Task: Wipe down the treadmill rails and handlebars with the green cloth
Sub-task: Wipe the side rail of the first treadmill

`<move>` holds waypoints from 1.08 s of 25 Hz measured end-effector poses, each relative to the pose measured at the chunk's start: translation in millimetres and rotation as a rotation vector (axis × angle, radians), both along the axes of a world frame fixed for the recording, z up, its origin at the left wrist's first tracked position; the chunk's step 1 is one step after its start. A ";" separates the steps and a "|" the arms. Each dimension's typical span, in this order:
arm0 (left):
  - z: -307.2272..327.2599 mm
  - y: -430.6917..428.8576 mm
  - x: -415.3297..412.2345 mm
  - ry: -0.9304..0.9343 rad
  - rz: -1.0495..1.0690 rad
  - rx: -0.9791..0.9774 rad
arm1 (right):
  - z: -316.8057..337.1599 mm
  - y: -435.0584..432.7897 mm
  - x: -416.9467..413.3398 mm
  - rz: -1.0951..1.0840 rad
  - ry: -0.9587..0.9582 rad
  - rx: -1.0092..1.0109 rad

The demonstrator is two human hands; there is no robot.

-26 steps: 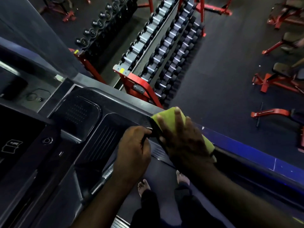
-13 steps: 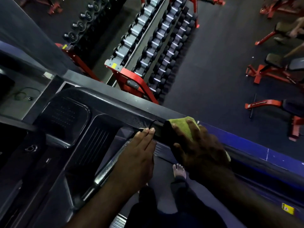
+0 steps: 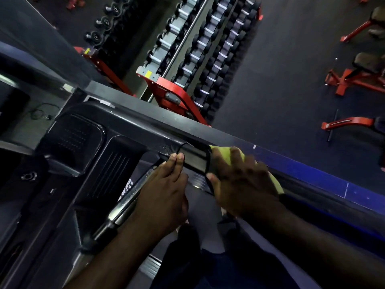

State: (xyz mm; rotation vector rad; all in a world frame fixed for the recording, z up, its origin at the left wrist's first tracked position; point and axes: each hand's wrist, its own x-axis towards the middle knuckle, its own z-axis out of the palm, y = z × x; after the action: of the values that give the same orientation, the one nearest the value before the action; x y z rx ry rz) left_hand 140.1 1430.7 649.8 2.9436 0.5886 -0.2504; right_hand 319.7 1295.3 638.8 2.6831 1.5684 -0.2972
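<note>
While its fingers are curling over the treadmill rail, right hand: gripping the green cloth against the rail, thumb underneath; blurred, so seemingly pressing.
Left hand: lying flat, fingers straight and together, fingertips touching the rail just beside the right hand.
Green cloth: sitting on the rail, under the right hand.
Dumbbell rack: standing beyond the rail.

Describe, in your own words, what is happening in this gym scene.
A person stands on a treadmill and wipes its handrail. The right hand grips a green cloth wrapped over the rail. The left hand lies flat beside it, its straight fingertips touching the rail's grey section. A dumbbell rack stands on the floor beyond.
</note>
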 end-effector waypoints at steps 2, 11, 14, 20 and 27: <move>-5.6 5.5 -0.1 -0.010 -0.017 -0.008 | -2.8 36.5 5.6 0.032 0.097 0.005; 18.2 16.6 21.1 -0.175 0.117 -0.094 | -4.4 -27.2 10.4 0.038 -0.039 -0.044; 7.4 15.3 28.7 -0.266 0.050 -0.048 | 1.6 26.2 16.6 0.069 0.073 -0.096; -16.1 7.9 58.2 -0.226 -0.099 -0.083 | 15.7 -91.6 2.1 0.094 -0.054 0.079; -24.8 9.2 108.8 -0.169 -0.070 -0.021 | -3.6 -60.2 25.0 -0.004 0.034 0.137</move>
State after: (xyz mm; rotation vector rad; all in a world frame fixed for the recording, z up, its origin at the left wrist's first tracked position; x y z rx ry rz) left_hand 248.8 1439.9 625.0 2.9294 0.4581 -0.0142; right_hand 344.7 1235.1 635.2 2.7967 1.6518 -0.2458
